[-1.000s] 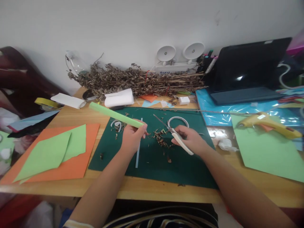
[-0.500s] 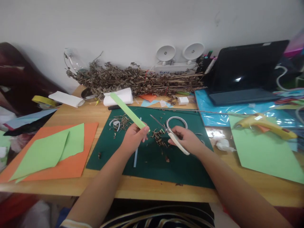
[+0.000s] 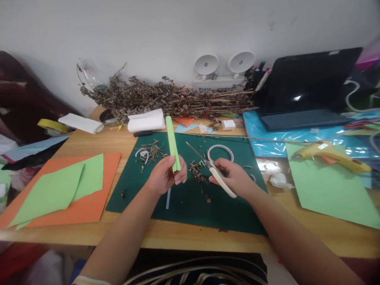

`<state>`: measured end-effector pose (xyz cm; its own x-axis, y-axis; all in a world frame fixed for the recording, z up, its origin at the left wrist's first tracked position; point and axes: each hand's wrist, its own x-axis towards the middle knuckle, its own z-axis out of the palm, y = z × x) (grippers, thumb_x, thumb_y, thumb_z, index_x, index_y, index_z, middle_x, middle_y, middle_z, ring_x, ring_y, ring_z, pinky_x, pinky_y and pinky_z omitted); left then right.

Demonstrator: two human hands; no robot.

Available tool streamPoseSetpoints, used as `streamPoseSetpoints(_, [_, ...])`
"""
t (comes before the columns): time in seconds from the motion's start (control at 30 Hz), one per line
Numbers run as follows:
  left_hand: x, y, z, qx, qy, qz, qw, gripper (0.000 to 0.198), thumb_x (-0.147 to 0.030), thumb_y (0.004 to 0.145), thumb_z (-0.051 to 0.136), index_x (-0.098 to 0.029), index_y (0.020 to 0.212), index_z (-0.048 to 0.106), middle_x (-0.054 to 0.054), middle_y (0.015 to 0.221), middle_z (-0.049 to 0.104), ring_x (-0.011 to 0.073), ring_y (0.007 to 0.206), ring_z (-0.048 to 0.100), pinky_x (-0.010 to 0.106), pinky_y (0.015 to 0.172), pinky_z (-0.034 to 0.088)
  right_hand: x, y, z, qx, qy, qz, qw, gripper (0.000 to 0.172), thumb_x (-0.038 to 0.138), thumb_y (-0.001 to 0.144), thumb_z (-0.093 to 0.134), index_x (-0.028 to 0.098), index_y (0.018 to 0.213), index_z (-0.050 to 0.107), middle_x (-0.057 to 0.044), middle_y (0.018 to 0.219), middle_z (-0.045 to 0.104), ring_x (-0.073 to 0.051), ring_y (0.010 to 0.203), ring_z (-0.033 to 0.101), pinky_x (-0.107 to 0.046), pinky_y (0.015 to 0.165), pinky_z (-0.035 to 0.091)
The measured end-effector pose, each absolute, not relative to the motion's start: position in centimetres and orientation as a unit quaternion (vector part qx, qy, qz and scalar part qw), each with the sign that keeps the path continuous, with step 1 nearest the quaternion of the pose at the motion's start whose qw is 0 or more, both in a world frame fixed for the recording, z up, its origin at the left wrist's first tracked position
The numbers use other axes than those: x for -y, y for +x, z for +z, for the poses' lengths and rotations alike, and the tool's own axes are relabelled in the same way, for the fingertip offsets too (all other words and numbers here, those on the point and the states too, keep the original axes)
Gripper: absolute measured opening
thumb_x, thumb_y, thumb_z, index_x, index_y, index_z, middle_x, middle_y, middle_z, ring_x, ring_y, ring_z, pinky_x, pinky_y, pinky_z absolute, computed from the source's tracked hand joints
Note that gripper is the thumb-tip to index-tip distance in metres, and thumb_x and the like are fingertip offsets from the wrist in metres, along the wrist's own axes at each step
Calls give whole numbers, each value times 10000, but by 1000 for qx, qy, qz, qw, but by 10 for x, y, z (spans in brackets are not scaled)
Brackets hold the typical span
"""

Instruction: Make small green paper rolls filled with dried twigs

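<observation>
My left hand (image 3: 164,178) is closed around the near end of a rolled light-green paper strip (image 3: 172,140), which stands nearly upright and leans slightly away from me. My right hand (image 3: 234,176) grips white-handled scissors (image 3: 212,168), blades pointing up-left toward the strip, a short gap apart from it. Both hands hover over a dark green cutting mat (image 3: 190,206) strewn with dry plant scraps (image 3: 197,172). A thin pale blue strip (image 3: 168,198) lies on the mat below my left hand.
Green sheets on orange paper (image 3: 89,198) lie left. A dried branch bundle (image 3: 175,99) runs along the wall. A white tape ring (image 3: 219,150), yellow glue gun (image 3: 332,152), green sheet (image 3: 335,194), laptop (image 3: 308,91) and white paper roll (image 3: 145,120) surround the mat on the wooden table (image 3: 190,237).
My left hand has swung the green strip from pointing far left to almost upright. The scissors hand has stayed nearly in place.
</observation>
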<state>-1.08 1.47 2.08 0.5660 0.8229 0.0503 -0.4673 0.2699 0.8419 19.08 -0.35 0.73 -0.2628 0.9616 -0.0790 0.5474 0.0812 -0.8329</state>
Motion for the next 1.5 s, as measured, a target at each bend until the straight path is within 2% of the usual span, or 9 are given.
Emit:
streamPoseSetpoints(0.27, [-15, -13, 17, -174, 360, 335, 853, 346, -445, 730, 469, -150, 553, 428, -65, 383, 316, 58, 340, 344, 239, 486, 348, 14, 187, 22, 829, -466, 202, 233, 260, 414, 638, 592, 173, 700, 514, 3, 595, 530, -120, 554, 457, -235, 550, 316])
streamPoseSetpoints(0.47, [-14, -10, 19, -189, 354, 350, 846, 337, -407, 725, 493, -141, 526, 434, -77, 351, 286, 37, 310, 298, 214, 457, 335, 8, 194, 14, 844, -486, 83, 209, 213, 376, 668, 559, 171, 722, 547, -16, 611, 562, -157, 626, 523, -266, 626, 310])
streamPoseSetpoints(0.67, [-18, -5, 15, -311, 390, 528, 687, 270, -362, 685, 546, -144, 556, 455, -62, 381, 387, 49, 353, 358, 218, 455, 346, 1, 200, 10, 822, -527, 66, 203, 250, 414, 663, 562, 184, 760, 553, -29, 708, 625, -181, 682, 559, -286, 656, 324])
streamPoseSetpoints(0.83, [-29, -12, 10, -397, 420, 605, 548, 191, -290, 666, 538, -159, 574, 433, -70, 397, 402, 48, 357, 366, 211, 437, 346, -9, 213, 12, 692, -678, 155, 192, 310, 510, 673, 494, 209, 737, 523, -3, 620, 585, -134, 503, 501, -224, 464, 304])
streamPoseSetpoints(1.0, [-33, -15, 2, -478, 508, 530, 483, 126, -233, 635, 568, -166, 673, 469, -53, 535, 480, 54, 409, 427, 202, 431, 339, -23, 229, 7, 632, -757, 128, 106, 337, 518, 701, 416, 207, 753, 536, -43, 674, 587, -161, 539, 496, -232, 434, 281])
streamPoseSetpoints(1.17, [-31, -16, 2, -483, 547, 446, 518, 108, -226, 651, 564, -162, 688, 486, -47, 567, 482, 66, 491, 451, 208, 506, 368, -26, 245, 3, 632, -772, 63, 29, 390, 494, 730, 373, 187, 846, 584, -99, 818, 593, -209, 663, 532, -258, 468, 280])
streamPoseSetpoints(1.33, [-27, -15, 6, -426, 630, 223, 609, 210, -340, 686, 560, -134, 711, 532, -7, 619, 524, 89, 553, 479, 229, 538, 389, -19, 236, 11, 672, -735, -32, 86, 340, 383, 771, 376, 179, 967, 565, -107, 958, 576, -252, 858, 509, -310, 607, 345])
streamPoseSetpoints(1.4, [-25, -13, 7, -410, 628, 211, 627, 225, -330, 691, 559, -145, 811, 515, -1, 657, 544, 94, 575, 492, 227, 536, 400, -19, 218, 11, 724, -678, -30, 123, 295, 272, 799, 340, 186, 971, 563, -80, 988, 575, -220, 903, 498, -312, 698, 346])
streamPoseSetpoints(1.5, [-24, -12, 10, -402, 612, 223, 644, 323, -271, 684, 574, -173, 948, 414, 0, 656, 579, 101, 571, 505, 217, 501, 402, -23, 190, 5, 810, -580, 44, 70, 273, 273, 819, 345, 229, 944, 583, -37, 980, 593, -199, 899, 503, -309, 724, 329])
